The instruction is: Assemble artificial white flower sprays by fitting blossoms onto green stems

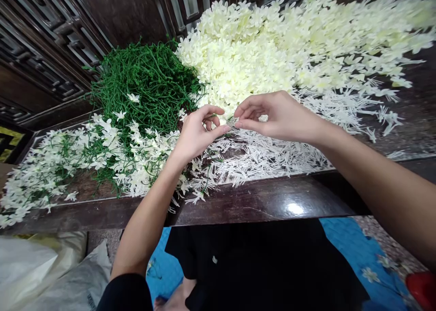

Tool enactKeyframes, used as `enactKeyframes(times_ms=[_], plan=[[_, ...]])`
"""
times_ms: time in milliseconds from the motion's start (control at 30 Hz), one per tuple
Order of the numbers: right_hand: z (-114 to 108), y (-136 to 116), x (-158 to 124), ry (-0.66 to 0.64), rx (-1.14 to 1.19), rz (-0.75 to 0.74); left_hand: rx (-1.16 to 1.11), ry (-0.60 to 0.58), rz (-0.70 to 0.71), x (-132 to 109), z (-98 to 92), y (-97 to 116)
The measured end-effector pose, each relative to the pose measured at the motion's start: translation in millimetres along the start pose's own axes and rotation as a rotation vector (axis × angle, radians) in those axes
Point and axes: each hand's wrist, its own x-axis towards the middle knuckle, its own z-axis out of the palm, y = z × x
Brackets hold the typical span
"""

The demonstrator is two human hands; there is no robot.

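Above the middle of the bench, my left hand [201,130] is curled with its thumb stretched toward the other hand. My right hand [275,116] meets it almost tip to tip, thumb and fingers pinched. Something thin and pale shows between the fingertips, too small to name. Below both hands lie loose white spiky flower centres [272,154]. Behind them rises a big heap of creamy white artificial petals [245,61]. A pile of green plastic stems [146,81] lies left of my left hand. White flowers on green stems [109,143] are strewn nearer the left front.
The dark wooden bench [259,197] has a glossy front edge and a carved back [136,11]. White sacks [37,270] stand on the floor at lower left. Blue mat [344,243] lies below, with a red object [422,288] at lower right.
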Motion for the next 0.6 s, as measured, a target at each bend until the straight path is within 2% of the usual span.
enactKeyframes(times_ms=[300, 500, 600], plan=[[-2.5, -5.8, -0.7, -0.067, -0.040, -0.007, -0.112, -0.012, 0.031, 0.4, -2.5, 0.7], [-1.8, -6.4, -2.0, -0.057, -0.035, -0.044, -0.153, -0.013, -0.079, -1.9, -4.9, 7.4], [-1.4, -6.2, -2.9, -0.042, -0.013, -0.036, -0.135, -0.022, -0.074, -3.9, -5.9, 10.1]])
